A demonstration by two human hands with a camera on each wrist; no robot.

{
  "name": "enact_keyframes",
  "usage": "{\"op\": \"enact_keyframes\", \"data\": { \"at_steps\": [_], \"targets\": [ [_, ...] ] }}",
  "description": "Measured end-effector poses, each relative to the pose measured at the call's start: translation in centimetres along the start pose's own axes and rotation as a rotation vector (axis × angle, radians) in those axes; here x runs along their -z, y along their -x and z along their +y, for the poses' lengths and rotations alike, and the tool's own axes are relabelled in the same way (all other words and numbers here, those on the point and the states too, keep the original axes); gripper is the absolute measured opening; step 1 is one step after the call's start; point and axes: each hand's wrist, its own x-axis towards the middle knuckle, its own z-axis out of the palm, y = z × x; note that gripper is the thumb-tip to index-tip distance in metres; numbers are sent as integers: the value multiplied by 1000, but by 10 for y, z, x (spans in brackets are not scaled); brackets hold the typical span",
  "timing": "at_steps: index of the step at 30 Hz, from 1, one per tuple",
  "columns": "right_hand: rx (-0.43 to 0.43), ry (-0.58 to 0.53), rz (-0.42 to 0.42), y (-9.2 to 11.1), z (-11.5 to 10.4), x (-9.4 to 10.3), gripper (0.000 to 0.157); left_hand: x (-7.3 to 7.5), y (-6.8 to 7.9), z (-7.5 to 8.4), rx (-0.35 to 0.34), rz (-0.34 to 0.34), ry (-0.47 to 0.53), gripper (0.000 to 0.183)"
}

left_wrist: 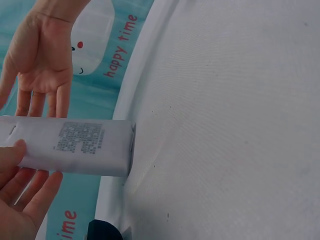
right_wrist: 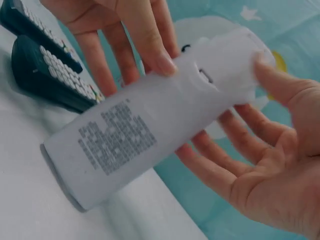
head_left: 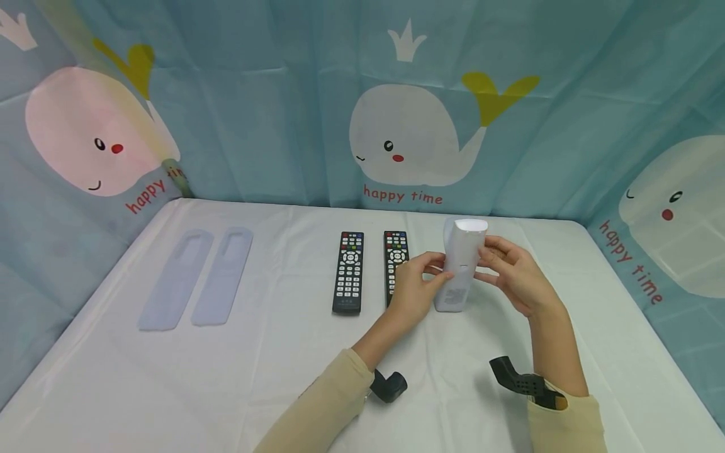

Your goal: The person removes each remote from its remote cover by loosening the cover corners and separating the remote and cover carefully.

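A white remote control [head_left: 461, 264] is held upright, tilted, over the right part of the table. Its back faces me, with a block of small print [right_wrist: 117, 137] and a small latch slot. At its left edge my left hand [head_left: 416, 283] grips it, thumb on the back and fingers behind. My right hand [head_left: 518, 277] is at the opposite edge near the top end; in the right wrist view its thumb [right_wrist: 280, 80] overlaps that end while the fingers reach underneath. A pale translucent edge [head_left: 448, 231] shows behind the remote's top. Its front is hidden.
Two black remote controls, one [head_left: 348, 274] whole in view and one [head_left: 395, 248] partly behind my left hand, lie mid-table. Further left are two flat translucent sleeves [head_left: 175, 280] [head_left: 223, 277]. A whale-print curtain [head_left: 272, 126] hangs around the white table [head_left: 141, 390].
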Motion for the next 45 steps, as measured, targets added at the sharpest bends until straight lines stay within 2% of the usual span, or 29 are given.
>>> {"op": "enact_keyframes", "data": {
  "at_steps": [7,14,18,34,45],
  "targets": [
    [-4,59,-47,-1,9,7,63,1,-1,-1,-46,5,-22,29],
    [26,-26,-52,-2,16,10,30,2,-1,-3,-49,-3,-51,28],
    [44,-72,-63,-3,20,10,20,3,-3,-6,-38,-11,-58,27],
    [-6,64,-56,-3,24,11,17,6,-4,-10,-68,-40,-78,22],
    [-84,49,-87,-5,29,10,17,8,-5,-14,-46,-66,-68,21]
  ]
}}
